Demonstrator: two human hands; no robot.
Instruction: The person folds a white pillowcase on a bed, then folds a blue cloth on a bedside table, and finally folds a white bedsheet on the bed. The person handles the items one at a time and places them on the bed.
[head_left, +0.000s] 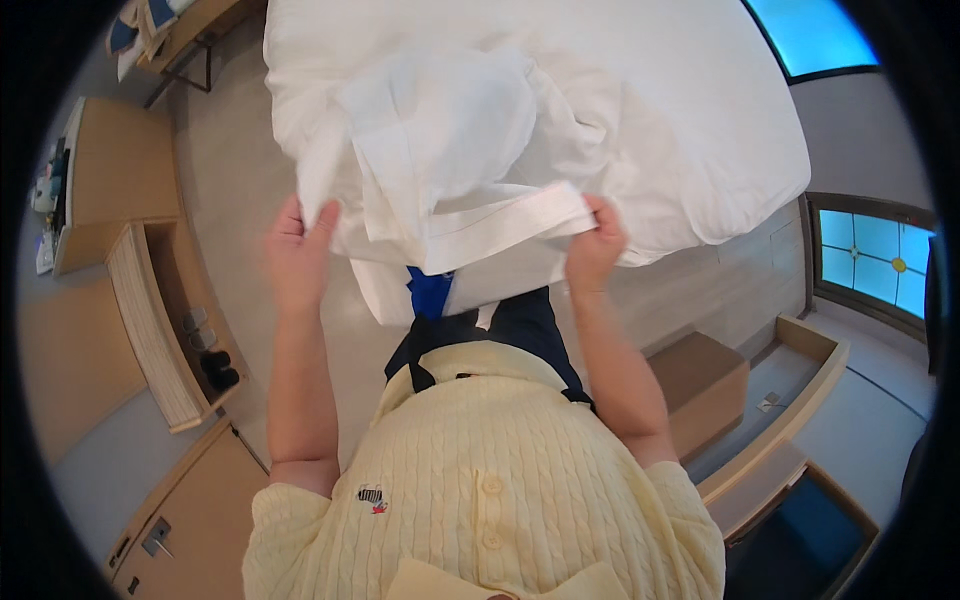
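My left hand (304, 240) pinches the edge of a white bed linen (457, 127) between thumb and fingers. The hemmed band (510, 221) of that linen runs across to my right hand (598, 244), which grips its end. Between the hands the linen hangs in loose folds, and its far part lies over the foot of a white-covered bed (675, 97). Whether it is a duvet cover or a sheet, I cannot tell. Below the band, a blue cloth (430, 292) shows in front of my dark trousers (525, 319).
Left of me stands an open wooden shelf (161, 330) with slippers and black items. A door (202, 517) is behind it on the left. To the right are a brown upholstered stool (701, 386), a wooden ledge (795, 412) and a stained-glass window (874, 259).
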